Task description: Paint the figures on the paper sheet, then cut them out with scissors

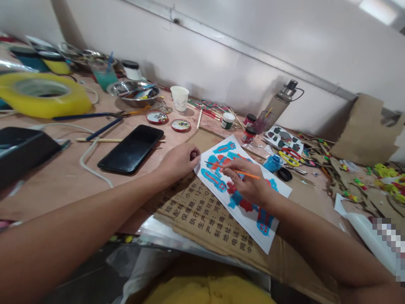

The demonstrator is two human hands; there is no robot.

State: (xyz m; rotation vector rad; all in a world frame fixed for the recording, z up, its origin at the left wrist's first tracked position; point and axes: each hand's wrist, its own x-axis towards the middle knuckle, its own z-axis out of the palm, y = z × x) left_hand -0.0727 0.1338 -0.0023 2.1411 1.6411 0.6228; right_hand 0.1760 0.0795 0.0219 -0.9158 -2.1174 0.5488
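Observation:
My right hand [248,181] is closed around a thin paintbrush [251,175] with an orange handle. The brush tip points left, over the blue and red patches on a white sheet of paper [251,220]. At the sheet's left corner, my left hand [180,162] rests with its fingers curled in on the paper's edge; the fingertips are partly hidden. Under the sheet lies a flat piece of brown cardboard [202,215] with printed characters. Beyond my right hand stands an opened jar of blue paint [272,162], with a black lid [284,174] beside it.
A black phone [131,148] lies left of my left hand, near pliers [104,126] and yellow tape [44,95]. Farther back are a paper cup [179,99], a metal bowl [134,95], small paint jars [228,121] and a tilted-looking bottle [280,105]. Scissors [289,156] lie at right.

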